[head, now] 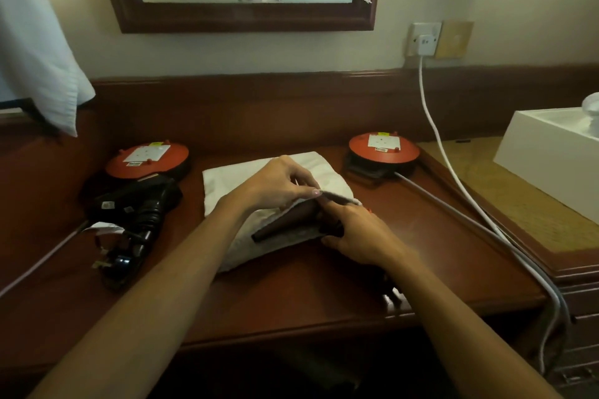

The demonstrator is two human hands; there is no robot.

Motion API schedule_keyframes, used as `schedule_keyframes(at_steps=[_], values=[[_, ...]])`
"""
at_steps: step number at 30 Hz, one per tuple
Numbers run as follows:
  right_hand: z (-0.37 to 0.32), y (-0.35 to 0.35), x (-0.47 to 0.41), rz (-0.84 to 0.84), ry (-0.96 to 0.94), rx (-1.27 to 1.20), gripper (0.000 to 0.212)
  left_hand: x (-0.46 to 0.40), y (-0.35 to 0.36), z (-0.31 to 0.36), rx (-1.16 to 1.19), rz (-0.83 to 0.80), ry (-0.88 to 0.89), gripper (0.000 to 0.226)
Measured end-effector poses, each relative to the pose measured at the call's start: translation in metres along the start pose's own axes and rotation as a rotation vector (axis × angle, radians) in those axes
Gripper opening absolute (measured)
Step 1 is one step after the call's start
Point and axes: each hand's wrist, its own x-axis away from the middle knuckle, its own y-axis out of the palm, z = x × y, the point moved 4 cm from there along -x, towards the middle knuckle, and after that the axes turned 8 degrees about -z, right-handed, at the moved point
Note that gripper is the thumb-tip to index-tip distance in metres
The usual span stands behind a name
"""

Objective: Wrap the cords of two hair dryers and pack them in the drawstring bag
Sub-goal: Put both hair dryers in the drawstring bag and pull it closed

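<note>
A white drawstring bag [227, 181] lies in the middle of the wooden desk. My left hand [278, 185] pinches the upper edge of its mouth and lifts it. My right hand [359, 233] grips a dark hair dryer [285, 230] lying in the bag's opening, its nozzle pointing left. A black plug [392, 298] of this dryer shows under my right forearm. A second black hair dryer [139, 204] lies at the left of the desk, its cord and plug [120, 262] bundled in front of it.
Two red round extension reels sit at the back, one on the left [147, 159] and one on the right [384, 149]. Grey and white cables [460, 201] run from the wall socket [424, 40] down the desk's right side. A white box [551, 152] stands at the far right.
</note>
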Motion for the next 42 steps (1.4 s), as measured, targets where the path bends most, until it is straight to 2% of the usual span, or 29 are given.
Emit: schedule_keyframes(at_steps=[4,6,9,12,17,19,23,25,27,29,32,34,37,42], values=[[0.009,-0.007,0.024,-0.069,0.024,-0.112,0.082,-0.001,-0.003,-0.002,-0.018,0.089,0.013,0.003],[0.013,-0.001,0.044,-0.077,0.104,-0.096,0.086,-0.002,-0.004,-0.001,-0.035,0.118,0.028,0.003],[0.008,0.018,0.064,0.045,0.199,-0.143,0.084,-0.005,0.002,0.007,-0.051,0.106,0.053,0.005],[0.007,0.024,0.059,0.189,0.198,-0.328,0.074,-0.008,0.009,0.017,-0.077,0.112,0.078,0.007],[0.002,0.024,0.041,0.279,0.236,-0.522,0.064,-0.003,0.012,0.023,-0.079,0.141,0.089,0.010],[-0.004,0.027,0.029,0.337,0.242,-0.574,0.055,0.002,0.014,0.029,-0.073,0.151,0.108,0.010],[-0.014,0.026,-0.008,0.482,0.231,-0.653,0.018,0.008,0.017,0.039,-0.100,0.166,0.149,0.011],[-0.017,0.026,-0.021,0.519,0.235,-0.706,0.010,0.009,0.018,0.040,-0.108,0.181,0.159,0.011],[-0.017,0.029,-0.026,0.530,0.200,-0.849,0.015,0.010,0.018,0.041,-0.095,0.195,0.161,0.011],[-0.016,0.033,-0.022,0.451,0.116,-0.910,0.025,0.011,0.015,0.043,-0.070,0.225,0.163,0.012],[-0.017,0.040,-0.010,0.130,-0.080,-0.761,0.063,0.013,0.004,0.042,-0.054,0.291,0.161,0.013],[-0.016,0.044,-0.003,0.052,-0.118,-0.575,0.081,0.015,0.001,0.041,-0.056,0.313,0.155,0.014],[-0.012,0.047,-0.004,0.121,-0.075,-0.355,0.084,0.014,0.004,0.043,-0.041,0.326,0.172,0.014],[-0.010,0.037,-0.017,0.288,0.016,-0.146,0.064,0.013,0.003,0.048,0.050,0.357,0.179,0.015]])
